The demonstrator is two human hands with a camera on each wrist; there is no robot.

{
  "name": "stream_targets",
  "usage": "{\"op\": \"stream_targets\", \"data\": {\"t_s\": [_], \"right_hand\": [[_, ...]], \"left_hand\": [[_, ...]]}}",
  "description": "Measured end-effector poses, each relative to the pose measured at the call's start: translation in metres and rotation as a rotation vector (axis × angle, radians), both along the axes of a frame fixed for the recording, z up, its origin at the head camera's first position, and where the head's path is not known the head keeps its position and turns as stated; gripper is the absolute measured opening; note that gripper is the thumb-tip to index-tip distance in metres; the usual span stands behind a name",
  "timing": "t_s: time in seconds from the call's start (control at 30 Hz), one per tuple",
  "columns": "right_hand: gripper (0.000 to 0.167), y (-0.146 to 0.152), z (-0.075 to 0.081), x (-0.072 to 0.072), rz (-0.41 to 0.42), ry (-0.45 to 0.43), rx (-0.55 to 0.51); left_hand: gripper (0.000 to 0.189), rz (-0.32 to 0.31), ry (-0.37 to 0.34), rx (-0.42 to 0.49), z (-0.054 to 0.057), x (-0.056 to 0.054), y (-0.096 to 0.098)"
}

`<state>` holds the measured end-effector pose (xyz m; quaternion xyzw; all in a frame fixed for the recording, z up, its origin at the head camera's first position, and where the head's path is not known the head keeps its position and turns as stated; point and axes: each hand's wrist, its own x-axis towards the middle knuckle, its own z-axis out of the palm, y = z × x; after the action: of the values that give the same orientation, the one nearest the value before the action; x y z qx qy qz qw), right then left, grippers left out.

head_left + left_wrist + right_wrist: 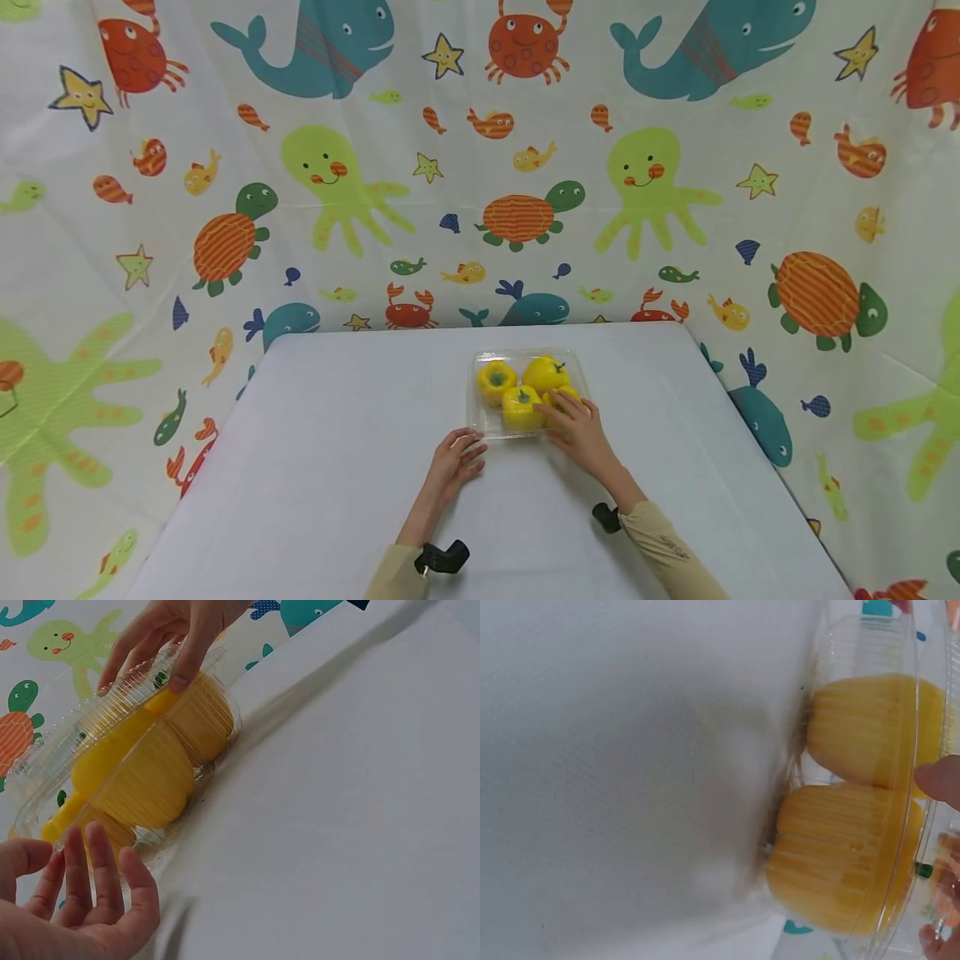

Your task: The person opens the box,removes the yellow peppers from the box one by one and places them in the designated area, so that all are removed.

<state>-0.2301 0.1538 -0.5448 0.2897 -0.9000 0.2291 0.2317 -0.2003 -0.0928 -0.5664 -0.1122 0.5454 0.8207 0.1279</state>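
Note:
A clear plastic container (473, 398) stands toward the far side of the table and holds several yellow bell peppers. One pepper (495, 382) sits at back left, another (543, 374) at back right, a third (520, 410) at front left. My right hand (583, 435) grips the front-right pepper (840, 855) from above, thumb on the near side, and covers much of it. At the near left corner, my left hand (450, 467) pinches the container's rim between thumb and index finger; its other fingers (105, 874) are spread beside the wall.
A white cloth covers the table (345, 417), whose far edge lies just behind the container. Behind it hangs a curtain (450, 283) printed with sea animals. Black wrist mounts (442, 557) are strapped at both sleeves.

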Motion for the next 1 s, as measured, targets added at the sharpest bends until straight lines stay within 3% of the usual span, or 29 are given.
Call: {"op": "stream_targets", "data": {"t_s": [0.3,0.63,1.0], "right_hand": [[0.056,0.01,0.0,0.001,-0.021,-0.001,0.009],[0.051,0.023,0.0,0.001,-0.059,-0.003,-0.038],[0.053,0.05,0.004,-0.004,-0.082,-0.008,0.027]], "left_hand": [[0.016,-0.004,0.004,0.005,-0.003,-0.001,0.0],[0.021,-0.004,0.001,0.022,0.0,-0.001,-0.001],[0.02,0.008,0.001,0.018,0.0,-0.002,0.0]]}}
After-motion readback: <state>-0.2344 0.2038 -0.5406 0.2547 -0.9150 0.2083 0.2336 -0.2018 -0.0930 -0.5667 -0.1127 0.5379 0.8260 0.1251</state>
